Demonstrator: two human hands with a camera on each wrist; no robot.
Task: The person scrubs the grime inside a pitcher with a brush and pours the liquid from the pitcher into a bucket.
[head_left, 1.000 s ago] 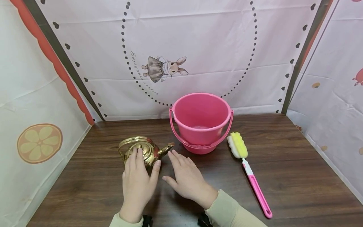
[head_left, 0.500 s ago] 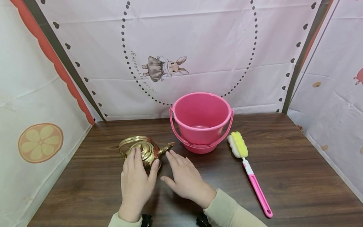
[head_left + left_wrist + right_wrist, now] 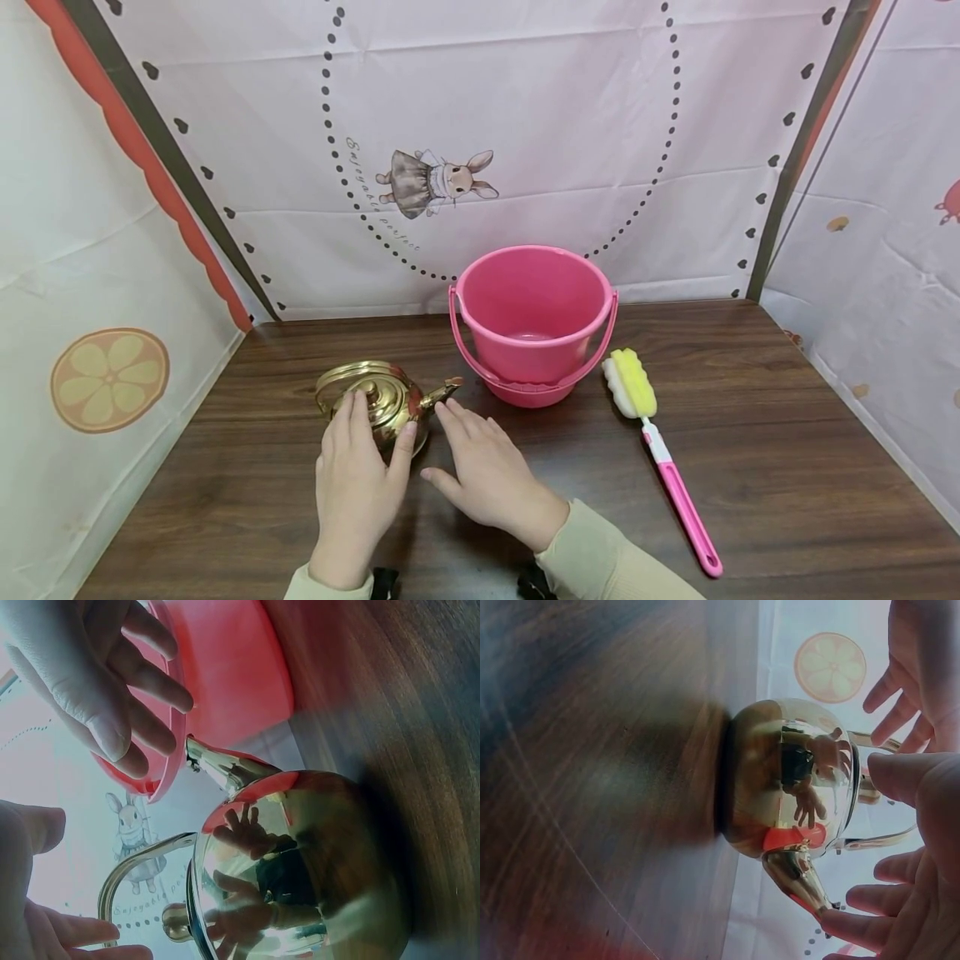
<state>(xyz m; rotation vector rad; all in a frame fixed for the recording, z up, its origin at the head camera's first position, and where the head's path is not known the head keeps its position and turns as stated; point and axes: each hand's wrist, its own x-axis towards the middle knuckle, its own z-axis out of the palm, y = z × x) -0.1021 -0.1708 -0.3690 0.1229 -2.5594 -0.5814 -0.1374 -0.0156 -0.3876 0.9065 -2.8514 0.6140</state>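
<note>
A shiny gold teapot (image 3: 390, 408) with a hoop handle and a lid knob stands on the wooden table. My left hand (image 3: 356, 483), fingers straight, hovers in front of it and hides part of its near side in the head view. The left wrist view shows the teapot (image 3: 315, 847) apart from the fingers. My right hand (image 3: 491, 467) is held with fingers extended near the spout, between teapot and bucket; it grips nothing. In the right wrist view the right hand (image 3: 922, 847) appears beside the teapot (image 3: 787, 772), whose polished side reflects both hands.
Behind the right hand stands a pink bucket (image 3: 525, 367), its handle lowered at the front. A sponge brush (image 3: 660, 458) with a yellow and white head and pink grip lies at the right. Printed cloth (image 3: 562, 125) encloses the table (image 3: 787, 467) at back and sides.
Both hands have shifted slightly left and the left one a little toward the body, showing more of the teapot's side. Teapot, bucket and brush stay in place.
</note>
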